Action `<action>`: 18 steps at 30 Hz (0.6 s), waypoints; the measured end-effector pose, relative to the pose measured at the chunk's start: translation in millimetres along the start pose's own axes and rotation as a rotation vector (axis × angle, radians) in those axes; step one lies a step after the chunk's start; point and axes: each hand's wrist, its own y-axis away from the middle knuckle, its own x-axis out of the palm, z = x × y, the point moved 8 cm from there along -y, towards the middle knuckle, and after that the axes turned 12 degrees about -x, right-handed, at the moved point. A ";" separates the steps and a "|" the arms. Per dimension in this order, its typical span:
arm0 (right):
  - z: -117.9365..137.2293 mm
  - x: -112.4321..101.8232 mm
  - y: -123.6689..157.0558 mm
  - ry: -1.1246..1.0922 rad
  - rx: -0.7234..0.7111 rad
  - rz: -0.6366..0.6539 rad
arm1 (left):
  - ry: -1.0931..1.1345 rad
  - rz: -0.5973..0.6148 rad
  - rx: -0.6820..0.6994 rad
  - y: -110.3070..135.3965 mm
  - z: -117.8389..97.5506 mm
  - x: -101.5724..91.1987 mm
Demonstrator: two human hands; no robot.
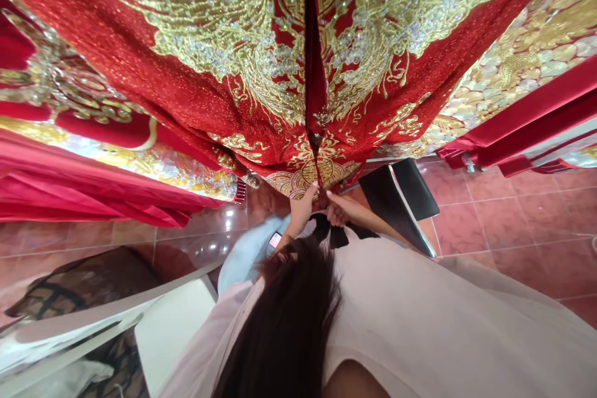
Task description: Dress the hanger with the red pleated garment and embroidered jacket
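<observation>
A red sparkling embroidered jacket [196, 74] hangs in front of me, worked with gold thread and beads. A dark slit parts its two front edges higher up and narrows toward the hem. At the lower end of this front opening, my left hand [303, 206] is closed on the left edge, thumb on top. My right hand [337, 208] is closed at the right edge, close beside the left one, with its thumb pointing at the opening. The fingers underneath are partly hidden, and any fastener between the hands is too small to make out.
More red and gold garments [508, 74] hang on both sides. A black folder-like object [396, 199] stands right of my hands. Pale furniture [175, 329] and a dark sheer bag-like thing [88, 280] are at lower left, over a reddish tiled floor [508, 217].
</observation>
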 end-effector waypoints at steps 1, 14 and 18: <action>3.9 -2.5 0.3 0.027 -0.022 -0.010 | -0.008 0.000 0.003 -1.9 1.2 -1.2; 43.7 5.1 -31.9 -0.210 -0.213 -0.129 | -0.016 -0.027 0.004 -34.0 33.9 -5.9; 40.3 6.0 -46.2 -0.258 -0.159 -0.153 | -0.018 -0.063 -0.006 -50.1 44.0 -3.9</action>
